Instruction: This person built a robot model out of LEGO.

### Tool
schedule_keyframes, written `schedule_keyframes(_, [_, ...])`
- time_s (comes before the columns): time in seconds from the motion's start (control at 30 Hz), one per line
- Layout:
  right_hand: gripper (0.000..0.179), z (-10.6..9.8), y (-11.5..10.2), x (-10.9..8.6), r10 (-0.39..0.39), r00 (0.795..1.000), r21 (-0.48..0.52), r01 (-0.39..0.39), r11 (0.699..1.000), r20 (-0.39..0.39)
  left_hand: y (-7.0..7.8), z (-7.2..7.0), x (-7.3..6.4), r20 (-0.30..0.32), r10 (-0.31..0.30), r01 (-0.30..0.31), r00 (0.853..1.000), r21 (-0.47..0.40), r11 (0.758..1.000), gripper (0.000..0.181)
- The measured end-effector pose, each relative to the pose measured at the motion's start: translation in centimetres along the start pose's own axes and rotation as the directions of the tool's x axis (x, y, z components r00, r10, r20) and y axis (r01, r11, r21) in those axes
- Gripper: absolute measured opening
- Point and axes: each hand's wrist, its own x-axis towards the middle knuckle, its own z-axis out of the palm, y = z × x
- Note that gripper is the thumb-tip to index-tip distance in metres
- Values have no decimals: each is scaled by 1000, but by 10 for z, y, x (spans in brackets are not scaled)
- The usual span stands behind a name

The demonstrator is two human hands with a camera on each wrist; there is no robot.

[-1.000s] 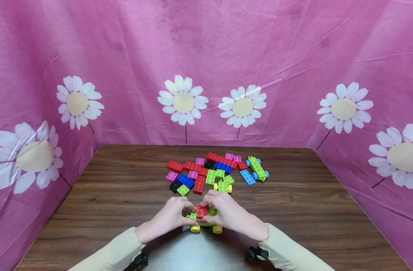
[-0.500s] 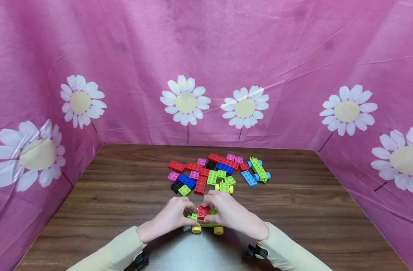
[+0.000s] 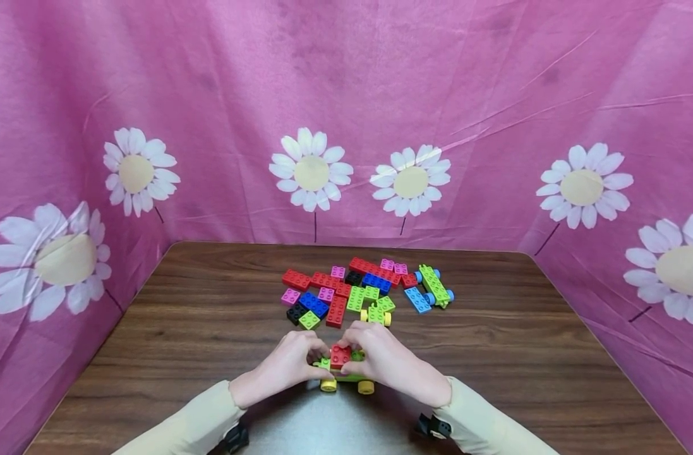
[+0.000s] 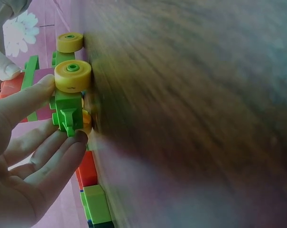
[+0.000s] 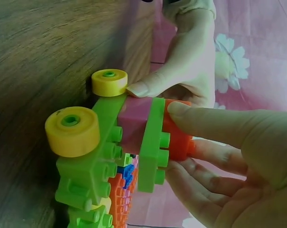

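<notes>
A toy car built of bricks stands on the wooden table in front of me. Its green wheeled base (image 5: 81, 175) has yellow wheels (image 5: 72, 130). On the base sits a pink brick (image 5: 135, 116), then a green plate (image 5: 152, 147) that juts out over one end, and a red brick (image 5: 179, 133) on top. My left hand (image 3: 289, 357) grips the base and pink brick, thumb on the near side beside a wheel, fingers on the far side. With thumb and fingers on opposite sides, my right hand (image 3: 386, 357) pinches the red brick.
Beyond the hands lie loose red, blue, pink, black and green bricks (image 3: 335, 309). A small green car base with yellow wheels (image 3: 376, 315) stands at their near edge. To the right are a light blue brick (image 3: 417, 299) and a long green base with blue wheels (image 3: 434, 286).
</notes>
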Motion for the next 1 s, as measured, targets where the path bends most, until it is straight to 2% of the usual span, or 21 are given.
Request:
schedule_keyframes(0.37, [25, 8, 5, -8, -22, 998, 28, 24, 999, -64, 1, 1, -2, 3, -8, 8, 1000, -3, 1000, 27])
schedule_keyframes(0.73, [28, 3, 8, -11, -51, 994, 58, 56, 997, -92, 0, 0, 0, 13, 19, -19, 1000, -3, 1000, 27])
schedule_keyframes(1.0, [28, -2, 12, -18, -52, 992, 77, 62, 995, -116, 2, -3, 2, 35, 8, -8, 999, 2, 1000, 29])
